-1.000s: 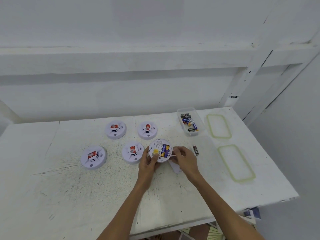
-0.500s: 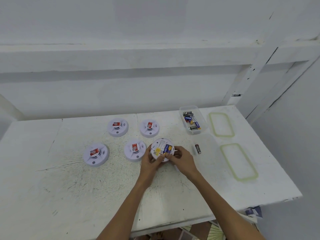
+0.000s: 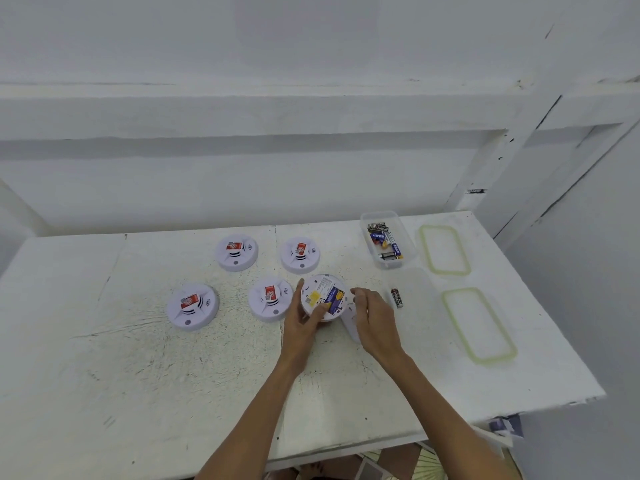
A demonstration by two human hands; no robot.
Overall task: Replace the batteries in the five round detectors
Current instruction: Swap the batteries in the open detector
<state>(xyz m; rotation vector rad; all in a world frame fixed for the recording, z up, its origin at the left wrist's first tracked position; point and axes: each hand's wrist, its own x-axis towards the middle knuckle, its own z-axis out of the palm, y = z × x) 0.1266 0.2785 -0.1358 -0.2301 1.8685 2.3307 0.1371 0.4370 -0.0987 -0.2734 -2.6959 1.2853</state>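
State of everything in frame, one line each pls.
held detector: back up, bay open, battery visible
left hand: grips held detector
right hand: at its right edge, grip unclear
back-left detector: face up, on table
back-right detector: face up, on table
front-left detector: face up, on table
front-middle detector: face up, on table
loose battery: lying on table
battery box: lidless, batteries inside
far lid: off, flat on table
near lid: off, flat on table

Table (image 3: 104, 375): white-painted, matt, rough, scuffed and scratched. Face-up detectors (image 3: 193, 306) (image 3: 237, 252) (image 3: 300, 255) (image 3: 270, 298): smooth white plastic, red stickers. Upturned detector (image 3: 323, 297): white plastic back, printed paper-like labels. Container (image 3: 377, 214): clear plastic. Lids (image 3: 444, 250) (image 3: 479, 325): translucent plastic, pale green rubbery-looking rims. Loose battery (image 3: 397, 298): glossy wrap.
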